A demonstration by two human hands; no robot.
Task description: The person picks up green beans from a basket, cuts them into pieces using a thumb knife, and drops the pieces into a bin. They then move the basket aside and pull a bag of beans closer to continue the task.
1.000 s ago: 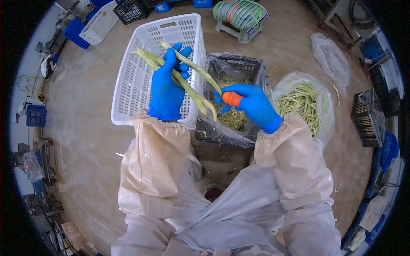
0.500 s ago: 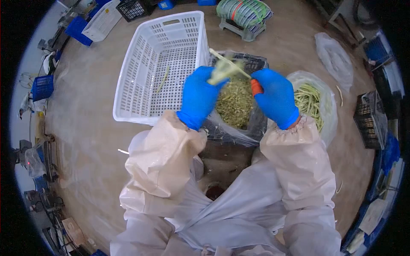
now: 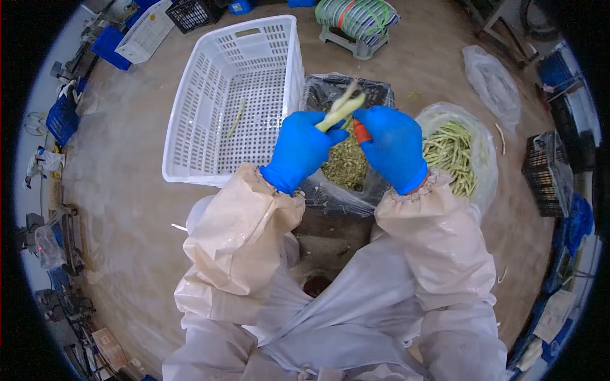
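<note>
Over bin (image 3: 381, 95), hands (image 3: 346, 143) gripping beans (image 3: 338, 111)

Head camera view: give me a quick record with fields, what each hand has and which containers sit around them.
Left hand: closed around a bunch of pale beans
Right hand: at the bunch, orange thumb piece beside it
White crate: one single bean inside
Black crate: bag-lined, holds green trimmings
Clear bag: green beans
</note>
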